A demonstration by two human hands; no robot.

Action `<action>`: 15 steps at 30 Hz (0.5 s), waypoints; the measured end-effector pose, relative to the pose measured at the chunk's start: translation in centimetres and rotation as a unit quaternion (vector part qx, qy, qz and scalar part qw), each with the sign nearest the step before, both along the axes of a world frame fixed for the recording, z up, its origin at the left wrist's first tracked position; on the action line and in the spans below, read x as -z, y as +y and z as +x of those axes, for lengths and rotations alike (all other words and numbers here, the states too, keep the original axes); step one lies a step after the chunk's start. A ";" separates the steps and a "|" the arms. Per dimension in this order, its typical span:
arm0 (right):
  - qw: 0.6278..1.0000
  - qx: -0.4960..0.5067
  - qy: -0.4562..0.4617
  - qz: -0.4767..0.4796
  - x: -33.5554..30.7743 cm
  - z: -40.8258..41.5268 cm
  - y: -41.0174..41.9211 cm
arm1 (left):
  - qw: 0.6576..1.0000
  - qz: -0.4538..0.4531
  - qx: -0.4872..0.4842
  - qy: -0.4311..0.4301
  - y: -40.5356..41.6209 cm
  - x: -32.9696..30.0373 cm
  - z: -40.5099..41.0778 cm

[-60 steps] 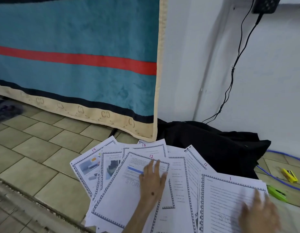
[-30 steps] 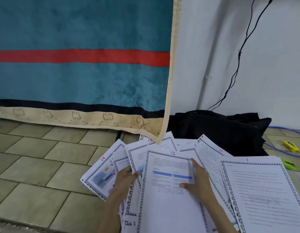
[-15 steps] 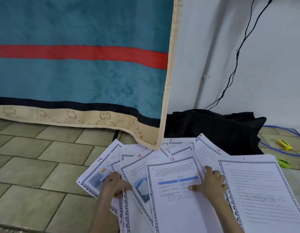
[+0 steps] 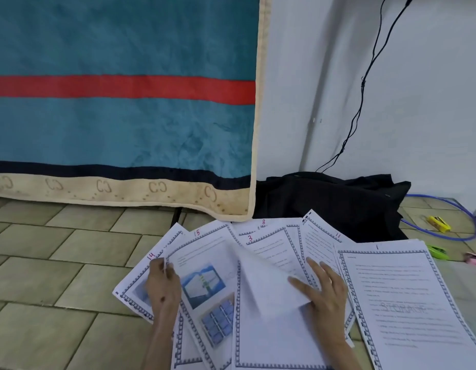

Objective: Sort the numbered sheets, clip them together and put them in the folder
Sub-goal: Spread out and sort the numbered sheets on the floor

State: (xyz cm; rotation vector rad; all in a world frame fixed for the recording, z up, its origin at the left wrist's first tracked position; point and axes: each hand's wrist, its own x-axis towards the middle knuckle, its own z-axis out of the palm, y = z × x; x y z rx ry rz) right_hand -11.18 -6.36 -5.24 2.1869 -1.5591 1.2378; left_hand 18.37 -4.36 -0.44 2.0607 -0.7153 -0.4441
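Since half a second ago: top corner of sheet 12 (image 4: pixel 269 287) peeled up and folded over toward lower centre of frame, blurred mid-turn, baring sheet 15 (image 4: pixel 205 276) with its pictures and sheet 3 (image 4: pixel 269 249) behind. Head view, lower half of frame: numbered sheets fanned flat on tiled floor (image 4: pixel 58 263), long axes running roughly away from the viewer. Right hand (image 4: pixel 325 292) at lower centre-right, fingers mostly straight and spread, thumb under the lifted corner, so pinching sheet 12 lightly. Left hand (image 4: pixel 162 287) at lower centre-left, fingers curled over the edge between sheet 14 (image 4: pixel 135 284) and sheet 15, gripping an edge there; which sheet exactly, cannot tell. Sheet 1 (image 4: pixel 407 303) far lower right, just beside the right hand and nearer to it than to the left; sheet 3 just above the right hand's fingertips; sheet 8 (image 4: pixel 263 227) and sheet 11 (image 4: pixel 319 244) beyond. Likely still sorting; low numbers best reached with the right hand. No folder visible; coloured clips (image 4: pixel 438 222) at right edge, well apart.
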 end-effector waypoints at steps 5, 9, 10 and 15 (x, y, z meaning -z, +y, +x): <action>0.987 -0.124 -0.071 0.069 -0.5 1.6 0.3 | 0.995 -0.063 -0.063 0.037 0.3 0.4 0.1; 0.918 -0.086 -0.271 0.277 -1.4 2.0 -0.2 | 0.994 -0.081 -0.035 0.058 0.7 0.4 -0.2; 0.894 -0.070 -0.293 0.330 -2.1 2.0 -0.6 | 0.992 -0.094 -0.027 0.075 0.9 0.4 -0.3; 0.877 -0.018 -0.294 0.379 -3.6 2.9 -2.4 | 0.980 -0.097 0.032 0.171 0.8 0.3 -0.5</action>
